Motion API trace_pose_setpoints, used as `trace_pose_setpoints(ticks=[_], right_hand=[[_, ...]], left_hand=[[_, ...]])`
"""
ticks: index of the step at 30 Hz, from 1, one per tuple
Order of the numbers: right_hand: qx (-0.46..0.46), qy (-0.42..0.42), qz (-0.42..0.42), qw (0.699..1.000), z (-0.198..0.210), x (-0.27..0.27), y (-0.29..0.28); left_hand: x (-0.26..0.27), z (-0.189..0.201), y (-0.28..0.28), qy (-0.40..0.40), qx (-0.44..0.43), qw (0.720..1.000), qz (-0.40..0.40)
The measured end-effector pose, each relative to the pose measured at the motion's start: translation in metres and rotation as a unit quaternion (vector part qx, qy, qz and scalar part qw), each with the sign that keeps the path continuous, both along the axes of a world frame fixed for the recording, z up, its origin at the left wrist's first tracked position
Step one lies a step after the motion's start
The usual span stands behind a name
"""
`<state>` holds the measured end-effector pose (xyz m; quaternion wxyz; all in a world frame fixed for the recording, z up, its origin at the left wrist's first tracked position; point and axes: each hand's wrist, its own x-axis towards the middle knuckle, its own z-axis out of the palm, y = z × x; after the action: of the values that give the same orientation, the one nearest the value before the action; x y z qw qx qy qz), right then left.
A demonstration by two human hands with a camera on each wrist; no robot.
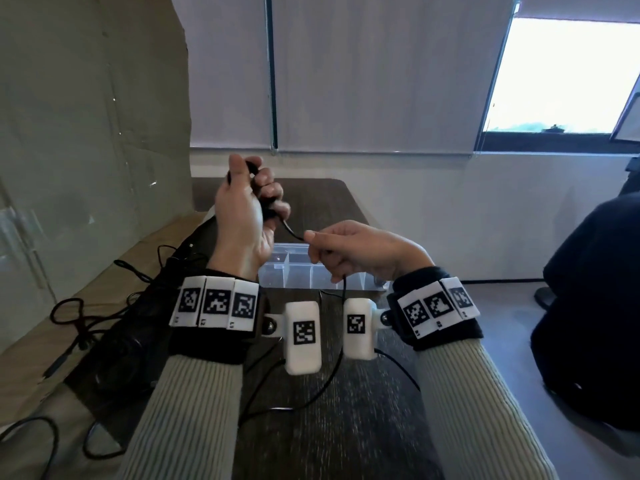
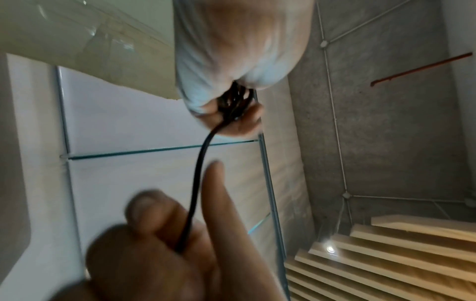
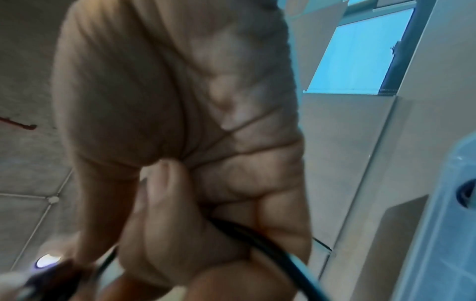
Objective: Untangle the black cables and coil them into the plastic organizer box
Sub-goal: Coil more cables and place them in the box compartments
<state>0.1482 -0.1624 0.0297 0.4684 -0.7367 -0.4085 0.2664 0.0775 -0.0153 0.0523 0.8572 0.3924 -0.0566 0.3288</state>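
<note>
You can read no words, brands or numbers here: the white wristband tiles (image 1: 214, 302) and the white wrist camera housings (image 1: 302, 336) bear only black-and-white square code markers, with tiny illegible marks beneath the tiles.

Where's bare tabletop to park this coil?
Free: the dark table beyond the organizer box, and its near right part beside the right sleeve. Crowded: the left side, strewn with loose black cables, and the middle under both wrists, crossed by trailing cable.

Cable (image 1: 270, 211) coils hidden inside left hand (image 1: 242, 216)
</note>
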Motion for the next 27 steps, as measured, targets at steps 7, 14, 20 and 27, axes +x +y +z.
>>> trace_pose_setpoints(ticks=[7, 14, 20, 27], right_hand=[[0.014, -0.121, 0.052, 0.991, 0.029, -0.008, -0.043], [0.150, -0.275, -0.067, 0.947, 0.038, -0.013, -0.031], [0.237, -0.220, -0.146, 0.935, 0.029, -0.003, -0.018], [0.220, -0.091, -0.136, 0.962, 0.024, 0.003, -0.018]], left_hand=[[0.011, -0.019, 0.018, 0.074, 0.353, 0.878, 0.316], [0.002, -0.023, -0.008, 0.141, 0.554, 0.806, 0.152], [-0.007, -0.014, -0.013, 0.125, 0.576, 0.808, -0.025], [-0.004, -0.015, -0.003, 0.120, 0.424, 0.898, -0.013]])
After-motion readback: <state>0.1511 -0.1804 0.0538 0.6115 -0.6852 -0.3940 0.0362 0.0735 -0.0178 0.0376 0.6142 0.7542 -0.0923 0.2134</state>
